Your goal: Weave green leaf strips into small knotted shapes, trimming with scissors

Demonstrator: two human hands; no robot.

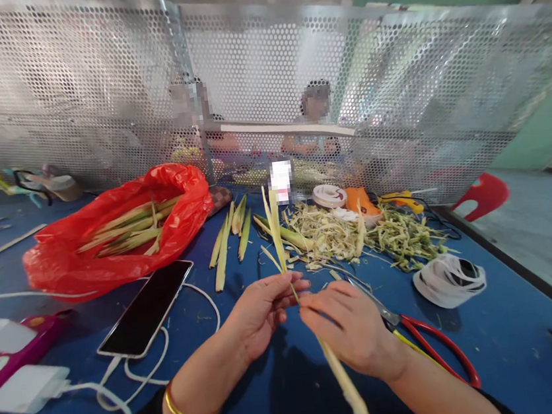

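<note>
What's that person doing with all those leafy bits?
A person is holding a long, pale plant strip in both hands. The left hand pinches it near the middle, and the right hand grips it just below, with its lower end hanging down toward the person. More leaf pieces lie in an open red plastic bag on the left, and loose shreds are heaped on the blue table beyond the right hand.

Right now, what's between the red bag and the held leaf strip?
The head view shows loose leaf pieces towards the strip, a brown checked item by the bag.
</note>
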